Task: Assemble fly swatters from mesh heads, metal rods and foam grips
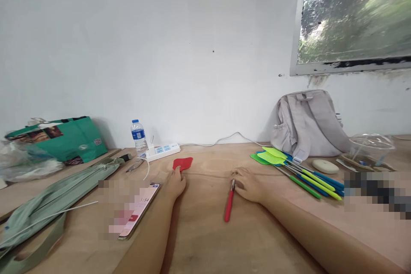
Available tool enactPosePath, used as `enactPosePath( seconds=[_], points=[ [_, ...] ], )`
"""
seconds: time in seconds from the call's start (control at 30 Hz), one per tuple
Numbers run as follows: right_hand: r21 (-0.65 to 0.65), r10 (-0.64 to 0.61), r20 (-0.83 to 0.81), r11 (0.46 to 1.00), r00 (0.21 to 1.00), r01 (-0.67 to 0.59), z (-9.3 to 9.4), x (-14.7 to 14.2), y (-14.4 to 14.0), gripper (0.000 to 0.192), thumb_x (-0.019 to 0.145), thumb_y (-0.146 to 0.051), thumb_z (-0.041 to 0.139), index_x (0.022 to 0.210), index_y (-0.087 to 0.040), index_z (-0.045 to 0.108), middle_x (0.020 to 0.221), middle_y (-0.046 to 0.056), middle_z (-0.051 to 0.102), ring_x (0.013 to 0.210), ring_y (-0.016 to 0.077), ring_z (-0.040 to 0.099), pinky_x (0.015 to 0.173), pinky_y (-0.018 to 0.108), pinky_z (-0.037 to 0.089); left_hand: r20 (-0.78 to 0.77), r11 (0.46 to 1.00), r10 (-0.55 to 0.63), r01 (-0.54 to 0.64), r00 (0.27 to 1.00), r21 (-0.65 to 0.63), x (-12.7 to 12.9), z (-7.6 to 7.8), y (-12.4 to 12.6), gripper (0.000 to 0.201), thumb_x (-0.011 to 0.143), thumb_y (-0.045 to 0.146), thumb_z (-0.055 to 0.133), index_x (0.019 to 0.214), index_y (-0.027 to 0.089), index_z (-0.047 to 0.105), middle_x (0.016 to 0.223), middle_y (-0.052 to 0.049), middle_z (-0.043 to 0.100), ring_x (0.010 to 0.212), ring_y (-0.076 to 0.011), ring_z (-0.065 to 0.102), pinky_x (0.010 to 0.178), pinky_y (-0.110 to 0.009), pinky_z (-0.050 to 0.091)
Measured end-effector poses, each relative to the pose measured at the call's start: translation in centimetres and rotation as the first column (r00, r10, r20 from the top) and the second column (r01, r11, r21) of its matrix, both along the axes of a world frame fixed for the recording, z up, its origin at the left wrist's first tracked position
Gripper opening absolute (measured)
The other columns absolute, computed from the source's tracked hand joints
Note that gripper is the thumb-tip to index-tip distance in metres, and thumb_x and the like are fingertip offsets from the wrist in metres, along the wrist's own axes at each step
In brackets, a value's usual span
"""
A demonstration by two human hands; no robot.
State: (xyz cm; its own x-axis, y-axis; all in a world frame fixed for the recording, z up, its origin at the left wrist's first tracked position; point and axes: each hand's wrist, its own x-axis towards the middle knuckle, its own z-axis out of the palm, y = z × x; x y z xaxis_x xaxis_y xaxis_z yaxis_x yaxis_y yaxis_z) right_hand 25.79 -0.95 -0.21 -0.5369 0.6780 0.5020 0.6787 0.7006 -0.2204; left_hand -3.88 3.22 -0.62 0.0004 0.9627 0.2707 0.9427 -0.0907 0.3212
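My left hand (pixel 176 183) pinches the lower edge of a red fly swatter head (pixel 183 163), which lies flat on the wooden table. On the other side, my right hand (pixel 248 185) rests on the table with its fingers closed around the metal end of a red handle (pixel 229 205). That handle points toward me, and the head and the handle are apart. Beyond my right hand lies a pile of fly swatters (pixel 303 175) with yellow-green, green and blue parts and thin metal rods.
A phone (pixel 141 209) lies left of my left forearm, beside a grey-green strap bag (pixel 64 201). A power strip (pixel 163 151) and a water bottle (pixel 138 135) stand near the wall. A green bag (pixel 77 137) is far left; a grey backpack (pixel 311 124) leans at the right.
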Motion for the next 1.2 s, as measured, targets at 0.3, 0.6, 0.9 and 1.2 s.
enactPosePath(
  seconds=[0.3,0.6,0.9,1.2],
  points=[
    [-0.240,-0.017,-0.023,0.971,1.000,0.011,-0.7,-2.1,-1.5,0.012,0.067,-0.029,0.057,0.073,-0.019,0.053,0.071,-0.001,0.056,0.064,0.0110,0.047,0.057,0.021,0.032,-0.001,0.974,-0.226,0.226,0.974,-0.004,3.7,0.7,-1.8,0.045,0.075,0.017,0.044,0.118,0.010,0.041,0.122,-0.014,0.049,0.114,-0.0225,0.043,0.098,-0.036,0.029],
    [-0.299,-0.160,-0.020,0.943,0.987,0.147,-0.1,-0.3,-0.5,0.023,0.059,-0.015,0.053,0.082,-0.019,0.053,0.070,-0.002,0.054,0.062,0.0109,0.046,0.054,0.020,0.029,0.057,0.853,-0.522,0.522,0.851,0.013,3.9,1.7,-2.9,0.043,0.076,0.021,0.044,0.119,0.021,0.048,0.132,-0.006,0.041,0.121,-0.0199,0.035,0.103,-0.036,0.025],
    [-0.152,-0.391,0.200,0.894,0.899,0.422,-0.3,1.2,0.8,0.038,0.065,-0.015,0.051,0.102,-0.018,0.055,0.087,0.007,0.062,0.076,0.0180,0.054,0.062,0.025,0.031,0.052,0.870,-0.482,0.485,0.875,-0.087,3.8,2.0,-3.1,0.037,0.079,0.026,0.039,0.112,0.020,0.055,0.122,-0.006,0.052,0.116,-0.0195,0.043,0.100,-0.034,0.030],
    [-0.099,-0.370,0.203,0.913,0.907,0.395,-0.7,1.6,1.0,0.026,0.070,-0.015,0.046,0.089,-0.019,0.062,0.091,0.006,0.063,0.088,0.0200,0.052,0.077,0.029,0.033,0.083,0.871,-0.480,0.486,0.873,-0.075,4.1,2.3,-3.5,0.034,0.078,0.022,0.040,0.107,0.020,0.056,0.119,-0.006,0.053,0.113,-0.0175,0.045,0.098,-0.031,0.031]
  ],
)
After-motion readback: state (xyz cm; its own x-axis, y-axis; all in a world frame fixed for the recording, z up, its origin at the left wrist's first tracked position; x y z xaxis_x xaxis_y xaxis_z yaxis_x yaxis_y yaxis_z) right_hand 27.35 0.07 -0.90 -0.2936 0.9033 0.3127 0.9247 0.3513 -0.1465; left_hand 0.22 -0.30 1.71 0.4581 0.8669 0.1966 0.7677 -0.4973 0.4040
